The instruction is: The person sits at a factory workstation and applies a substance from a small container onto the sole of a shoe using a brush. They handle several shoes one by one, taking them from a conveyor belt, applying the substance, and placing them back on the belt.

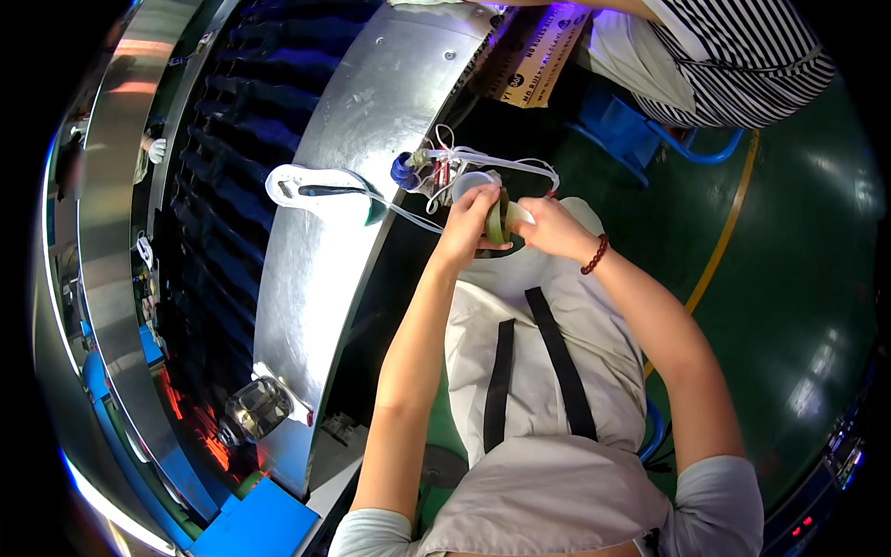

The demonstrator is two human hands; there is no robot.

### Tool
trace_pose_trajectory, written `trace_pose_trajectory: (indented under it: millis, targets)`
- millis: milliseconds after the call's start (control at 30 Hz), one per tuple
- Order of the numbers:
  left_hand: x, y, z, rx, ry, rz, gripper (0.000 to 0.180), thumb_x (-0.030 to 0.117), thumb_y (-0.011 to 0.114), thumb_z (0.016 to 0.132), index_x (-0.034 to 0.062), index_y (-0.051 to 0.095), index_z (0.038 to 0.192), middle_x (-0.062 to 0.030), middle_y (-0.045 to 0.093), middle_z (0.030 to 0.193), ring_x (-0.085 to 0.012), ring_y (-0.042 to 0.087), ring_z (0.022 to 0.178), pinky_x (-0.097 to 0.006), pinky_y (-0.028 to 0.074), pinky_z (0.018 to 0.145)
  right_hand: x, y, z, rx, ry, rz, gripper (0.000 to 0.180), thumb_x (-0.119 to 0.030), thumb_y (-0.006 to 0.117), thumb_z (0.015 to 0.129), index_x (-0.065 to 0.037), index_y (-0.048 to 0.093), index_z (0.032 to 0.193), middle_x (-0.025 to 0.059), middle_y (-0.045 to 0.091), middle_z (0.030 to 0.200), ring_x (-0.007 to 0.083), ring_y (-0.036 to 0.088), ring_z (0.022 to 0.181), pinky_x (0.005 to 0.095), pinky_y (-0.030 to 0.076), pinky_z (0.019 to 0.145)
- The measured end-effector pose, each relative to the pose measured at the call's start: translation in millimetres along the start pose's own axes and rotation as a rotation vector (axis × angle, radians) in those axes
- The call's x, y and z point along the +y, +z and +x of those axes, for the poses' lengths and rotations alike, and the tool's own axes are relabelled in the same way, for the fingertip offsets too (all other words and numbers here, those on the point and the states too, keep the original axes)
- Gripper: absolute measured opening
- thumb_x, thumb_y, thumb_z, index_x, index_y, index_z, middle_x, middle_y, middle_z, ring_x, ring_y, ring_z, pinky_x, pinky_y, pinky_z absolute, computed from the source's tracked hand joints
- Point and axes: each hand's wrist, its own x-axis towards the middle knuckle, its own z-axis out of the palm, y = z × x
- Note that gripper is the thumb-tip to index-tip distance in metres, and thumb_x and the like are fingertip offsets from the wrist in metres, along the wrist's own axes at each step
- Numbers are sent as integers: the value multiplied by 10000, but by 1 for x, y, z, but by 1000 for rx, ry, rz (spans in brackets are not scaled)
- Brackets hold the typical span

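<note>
Our left hand (475, 221) reaches in from seven o'clock, its thumb and fingers curled round an olive-green curved piece (497, 221), which sits between one and two o'clock of our view's middle. Our right hand (553, 226) comes from four o'clock, wrist bent inward under a dark beaded bracelet (595, 255), fingers folded and pinching a white piece (519, 215) against the green one. Just past twelve o'clock from our hands, a brown cardboard box (538, 58) carries bold dark lettering in rows and a round printed mark. Toward nine o'clock, a white sole-shaped item (288, 187) lies on the metal surface (311, 278).
</note>
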Motion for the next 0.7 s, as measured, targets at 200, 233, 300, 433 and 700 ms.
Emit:
trace_pose_trajectory:
  millis: [200,233,300,433,700]
  targets:
    - [0,1,-2,13,20,37,429,428,455,826,65,479,1053,-68,526,915,-184,554,798,-380,512,595,9,11,-2,213,-180,-91,156,-140,545,745,8,525,791,213,547,648,370,550,623,400,428,550]
    - [0,-1,-2,8,8,59,438,437,451,824,72,479,1065,-66,529,933,-189,557,807,-376,510,598,16,16,0,121,-128,38,160,-154,546,756,1,529,793,155,566,605,263,564,506,347,432,476]
    - [-3,-5,-4,13,-4,8,454,451,436,825,77,476,1079,-72,528,966,-193,556,827,-378,507,609,11,3,-3,-98,41,174,175,-173,552,766,-3,530,800,104,567,597,175,544,467,293,424,433]
    - [4,-8,-7,29,-28,-71,470,487,384,835,123,462,1121,-72,530,1025,-218,545,877,-393,490,649,25,-12,-10,-74,157,420,189,-167,552,789,8,534,857,76,583,672,106,550,506,213,447,442]
    - [-12,-15,-1,-62,-44,-312,468,489,352,847,151,436,1160,-86,498,1117,-292,563,909,-377,509,658,36,17,-5,325,-42,358,220,-37,500,782,-48,561,993,90,607,862,168,589,709,271,479,612]
